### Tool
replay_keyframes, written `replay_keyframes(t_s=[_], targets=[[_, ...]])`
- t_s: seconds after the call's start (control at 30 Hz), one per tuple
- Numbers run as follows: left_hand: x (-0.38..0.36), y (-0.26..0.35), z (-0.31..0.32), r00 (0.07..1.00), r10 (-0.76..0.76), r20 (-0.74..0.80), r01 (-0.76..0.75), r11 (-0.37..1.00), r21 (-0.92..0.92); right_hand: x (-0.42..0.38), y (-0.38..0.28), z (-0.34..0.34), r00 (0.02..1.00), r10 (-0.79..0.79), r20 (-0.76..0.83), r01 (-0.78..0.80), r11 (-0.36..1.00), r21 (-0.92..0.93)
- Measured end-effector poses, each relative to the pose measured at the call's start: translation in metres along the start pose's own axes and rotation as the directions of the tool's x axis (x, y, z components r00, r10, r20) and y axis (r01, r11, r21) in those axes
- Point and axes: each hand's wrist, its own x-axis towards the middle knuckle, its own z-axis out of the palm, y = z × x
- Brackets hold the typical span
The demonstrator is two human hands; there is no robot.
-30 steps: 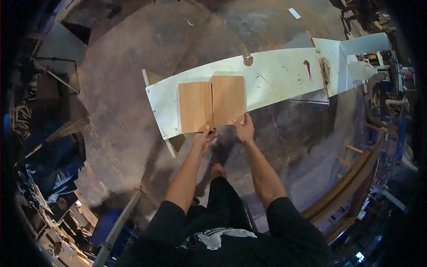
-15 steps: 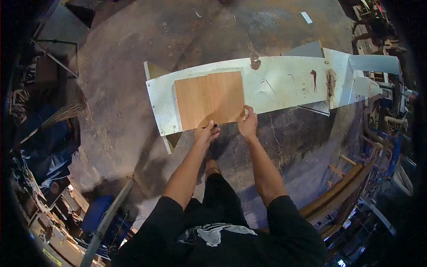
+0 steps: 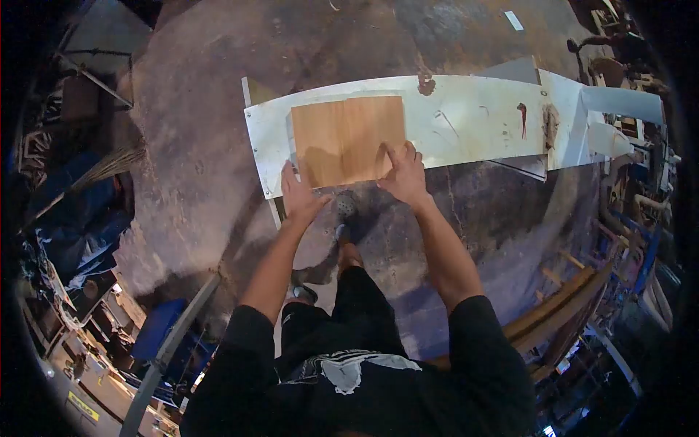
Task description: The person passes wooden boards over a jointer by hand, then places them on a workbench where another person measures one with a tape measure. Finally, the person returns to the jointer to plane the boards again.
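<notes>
Light-brown wooden boards (image 3: 348, 138) lie flat on a long white bench (image 3: 466, 120), their top edges in line; a faint seam runs down the middle. My left hand (image 3: 298, 195) is at the lower left corner of the boards, fingers spread along the left edge and thumb pointing right, below the near edge. At the lower right corner is my right hand (image 3: 405, 175), its fingers apart against the right edge and its thumb by the near edge. Both hands look open, and neither wraps around anything.
Rust-brown stains mark the bench top. A straw broom (image 3: 109, 171) and dark blue sheeting (image 3: 73, 211) are on the left. A grey metal bar (image 3: 171, 349) slants at lower left. Long timber (image 3: 553, 313) lies at lower right. Below the bench is a concrete floor (image 3: 466, 233).
My left hand has moved left from the near edge to the left corner and spread its fingers. The step between the boards' top edges has gone. My right hand stays at the right corner.
</notes>
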Motion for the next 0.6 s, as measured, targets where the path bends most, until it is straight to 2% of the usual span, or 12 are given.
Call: replay_keyframes(t_s=[0.07, 0.2, 0.27, 0.3, 0.5, 0.6], targets=[[0.009, 0.013, 0.005, 1.000, 0.006, -0.011, -0.006, 1.000, -0.001, 0.002, 0.001, 0.010, 0.999, -0.024, -0.024, 0.022, 0.994, -0.106], [0.015, 0.027, 0.006, 0.999, -0.022, -0.039, 0.024, 0.999, 0.033, 0.002, 0.007, 0.021, 0.998, -0.032, -0.050, 0.028, 0.995, -0.092], [0.014, 0.022, 0.008, 0.998, 0.008, -0.067, -0.007, 1.000, 0.019, 0.001, 0.010, 0.030, 0.987, -0.079, -0.143, 0.060, 0.989, -0.138], [0.014, 0.019, 0.008, 0.994, 0.049, -0.096, -0.048, 0.999, 0.011, 0.002, 0.008, 0.029, 0.987, -0.082, -0.141, 0.062, 0.989, -0.136], [0.015, 0.018, 0.009, 0.990, 0.069, -0.125, -0.067, 0.998, 0.018, 0.000, 0.007, 0.022, 0.988, -0.085, -0.133, 0.068, 0.990, -0.126], [0.016, 0.014, 0.008, 0.987, 0.093, -0.131, -0.095, 0.995, -0.012, 0.001, 0.002, 0.019, 0.998, -0.014, -0.055, 0.006, 0.988, -0.152]])
